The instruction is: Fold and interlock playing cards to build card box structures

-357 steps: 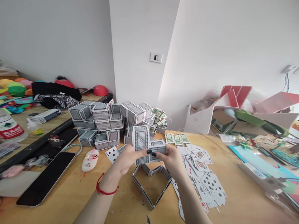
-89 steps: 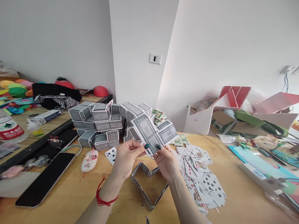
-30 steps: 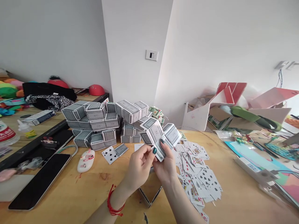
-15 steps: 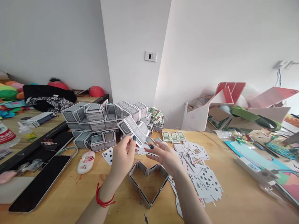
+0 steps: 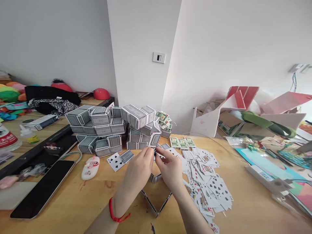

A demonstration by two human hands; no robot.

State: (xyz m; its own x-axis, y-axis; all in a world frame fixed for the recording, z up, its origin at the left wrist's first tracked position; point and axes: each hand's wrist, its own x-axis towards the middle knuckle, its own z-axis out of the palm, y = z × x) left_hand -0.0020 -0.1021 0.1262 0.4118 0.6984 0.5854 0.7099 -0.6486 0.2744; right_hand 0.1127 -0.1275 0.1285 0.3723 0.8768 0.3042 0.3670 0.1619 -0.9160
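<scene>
My left hand (image 5: 139, 169) and my right hand (image 5: 171, 167) meet in front of me, their fingertips closed on a folded playing card piece (image 5: 154, 139) with a grey patterned back. The piece stands upright above the fingers, and its lower part is hidden by them. Beneath the hands, a heart-shaped frame (image 5: 149, 203) of folded cards rests on the table, partly covered by my hands and wrists. A small folded card (image 5: 127, 156) lies on a five of spades (image 5: 115, 162) to the left.
A stacked structure of folded-card blocks (image 5: 100, 130) rises behind my hands. Loose cards (image 5: 216, 187) spread to the right, with several green-backed bundles (image 5: 182, 142) behind them. On the left lie a white mouse (image 5: 90, 168) and a phone (image 5: 44, 188). A power strip (image 5: 265, 180) lies far right.
My right hand, with fingers spread before, has come in beside the left and now pinches too. The folded card piece has turned from a wide slant to upright and sits between both hands.
</scene>
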